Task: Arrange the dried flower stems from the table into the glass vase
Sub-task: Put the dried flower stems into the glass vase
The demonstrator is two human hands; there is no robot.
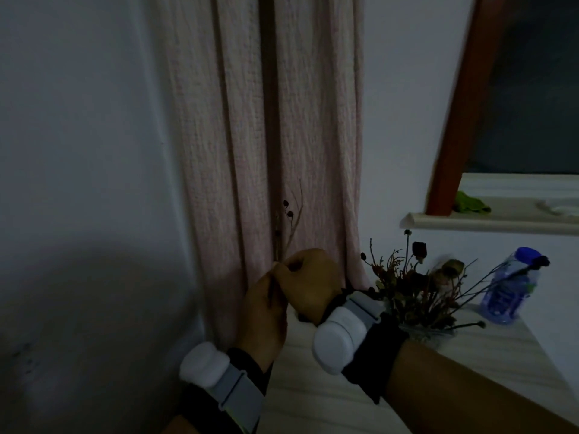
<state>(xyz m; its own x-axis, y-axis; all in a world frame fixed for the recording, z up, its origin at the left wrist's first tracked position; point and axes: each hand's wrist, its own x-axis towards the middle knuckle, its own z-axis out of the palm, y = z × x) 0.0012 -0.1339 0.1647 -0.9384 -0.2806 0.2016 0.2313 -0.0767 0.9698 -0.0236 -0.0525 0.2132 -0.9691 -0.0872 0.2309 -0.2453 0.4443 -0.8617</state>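
A thin dried stem with small dark buds rises upright in front of the pink curtain. My left hand and my right hand meet at its lower end, and both pinch it, fingers curled round it. To the right, a bunch of dried flowers stands in the glass vase on the light wooden table; the vase is mostly hidden behind my right wrist and the stems. Both wrists wear white devices on grey straps.
A clear plastic bottle with a blue cap stands right of the vase near the table's edge. A window sill with a green cloth runs above. The pink curtain hangs just behind my hands, a wall at left.
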